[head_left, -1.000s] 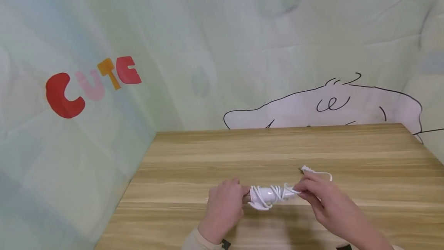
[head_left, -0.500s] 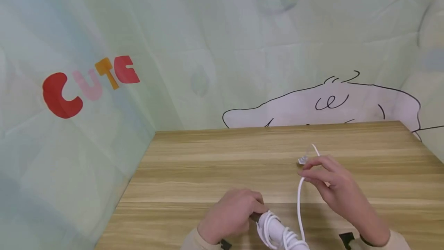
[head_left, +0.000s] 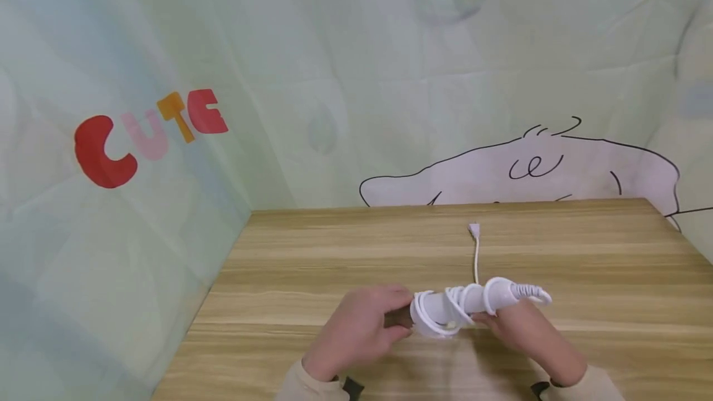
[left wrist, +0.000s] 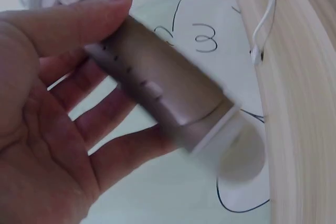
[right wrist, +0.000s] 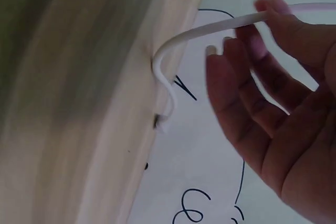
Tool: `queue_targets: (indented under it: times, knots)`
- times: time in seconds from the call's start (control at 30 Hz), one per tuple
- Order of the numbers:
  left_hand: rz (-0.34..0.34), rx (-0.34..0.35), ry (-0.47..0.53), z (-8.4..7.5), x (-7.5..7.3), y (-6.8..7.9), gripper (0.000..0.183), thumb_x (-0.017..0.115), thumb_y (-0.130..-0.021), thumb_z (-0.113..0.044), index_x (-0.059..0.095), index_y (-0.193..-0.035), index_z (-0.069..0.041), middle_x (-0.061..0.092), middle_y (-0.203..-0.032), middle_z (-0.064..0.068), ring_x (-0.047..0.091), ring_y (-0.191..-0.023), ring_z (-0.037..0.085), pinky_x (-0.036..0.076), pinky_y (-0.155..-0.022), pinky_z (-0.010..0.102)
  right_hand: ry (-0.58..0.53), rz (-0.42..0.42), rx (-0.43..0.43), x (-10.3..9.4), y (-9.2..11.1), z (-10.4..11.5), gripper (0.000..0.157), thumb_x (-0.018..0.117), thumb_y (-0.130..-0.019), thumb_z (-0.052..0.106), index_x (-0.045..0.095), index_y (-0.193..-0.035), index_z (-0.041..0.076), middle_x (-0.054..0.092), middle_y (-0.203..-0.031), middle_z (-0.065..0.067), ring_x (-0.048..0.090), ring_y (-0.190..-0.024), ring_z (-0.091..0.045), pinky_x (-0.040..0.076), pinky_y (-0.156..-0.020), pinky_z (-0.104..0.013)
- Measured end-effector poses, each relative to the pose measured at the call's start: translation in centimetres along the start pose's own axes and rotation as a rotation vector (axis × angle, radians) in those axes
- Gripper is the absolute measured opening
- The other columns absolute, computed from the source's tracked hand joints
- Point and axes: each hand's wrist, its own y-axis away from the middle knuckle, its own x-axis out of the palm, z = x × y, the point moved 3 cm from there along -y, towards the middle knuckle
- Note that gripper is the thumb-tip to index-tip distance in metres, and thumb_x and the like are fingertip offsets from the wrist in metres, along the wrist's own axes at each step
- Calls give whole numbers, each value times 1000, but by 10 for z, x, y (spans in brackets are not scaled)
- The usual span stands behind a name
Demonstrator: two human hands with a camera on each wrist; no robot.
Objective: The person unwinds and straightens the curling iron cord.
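Head view: the tool, lower centre, is above the counter; steady support and even, lightly taut turns of cord likely serve best. The plug, earlier beside the right hand, now lies higher up. Left wrist view: the left hand grips the tool, centre. Right wrist view: the right hand pinches the cord, upper right.

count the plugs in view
1: the pale plug, at the end of the white cord, toward the far edge of the wooden table. The wrist views show the same one; no other shows.
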Motion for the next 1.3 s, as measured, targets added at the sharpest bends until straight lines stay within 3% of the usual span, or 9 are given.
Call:
queue_targets:
  times: [0.17,0.3,0.53,0.73,0.83,0.93,1.07,1.2,1.3]
  knots:
    - [-11,-45,-48,6,-2,0,24,83,-77,-14,71,-97,-15,66,-97,-9,57,-82,2,47,-71,19,-65,192,103,6,-4,1,15,82,-75,6,72,-72,17,58,-72,16,50,-65,0,48,-58,-27]
    - [6,-71,-76,8,0,-2,22,83,-78,-15,71,-97,-15,65,-95,-8,57,-82,3,46,-70,21,-78,208,97,0,-7,6,14,81,-76,5,72,-79,15,59,-77,15,55,-71,-4,51,-63,-29]
    - [3,-198,-93,13,3,-1,24,82,-78,-13,72,-100,-15,63,-89,-10,51,-70,4,41,-60,21,-311,97,32,-19,-9,36,26,82,-80,14,67,-101,20,62,-94,16,60,-85,-10,53,-72,-31]
    - [-31,-240,-147,16,5,-1,27,83,-75,-13,73,-101,-14,67,-91,-6,53,-71,5,42,-58,23,-439,-62,44,-28,-14,56,27,76,-84,2,70,-102,21,68,-95,13,64,-88,-8,53,-76,-26]
    - [-57,-244,-195,18,8,0,25,84,-73,-12,72,-96,-14,65,-86,-6,53,-68,6,42,-55,24,-469,-78,-31,-30,-15,64,32,74,-83,-6,69,-100,21,67,-92,13,65,-82,-8,54,-72,-23]
    - [-78,-251,-280,20,11,1,24,83,-73,-12,71,-93,-15,62,-82,-6,55,-65,8,42,-50,26,-417,-65,-150,-31,-13,71,34,72,-84,-8,67,-102,20,62,-93,13,63,-81,-6,52,-71,-18]
    - [-57,-262,-402,23,15,3,23,81,-73,-9,73,-92,-19,57,-74,-6,53,-59,11,39,-44,26,-254,-82,-253,-37,-9,78,8,59,-100,13,66,-103,17,57,-96,12,56,-82,-4,44,-72,-13]
    - [18,-244,-445,23,18,3,35,79,-66,3,78,-88,-24,53,-69,-7,47,-57,9,35,-44,23,-124,-133,-277,-50,-9,76,33,38,-107,30,66,-99,14,56,-96,11,50,-82,-4,40,-72,-14]
    - [86,-173,-446,21,20,2,43,78,-59,8,79,-84,-28,54,-68,-8,47,-58,7,37,-47,22,-76,-165,-269,-59,-9,71,38,36,-107,32,67,-95,14,54,-94,12,50,-82,-3,41,-71,-12]
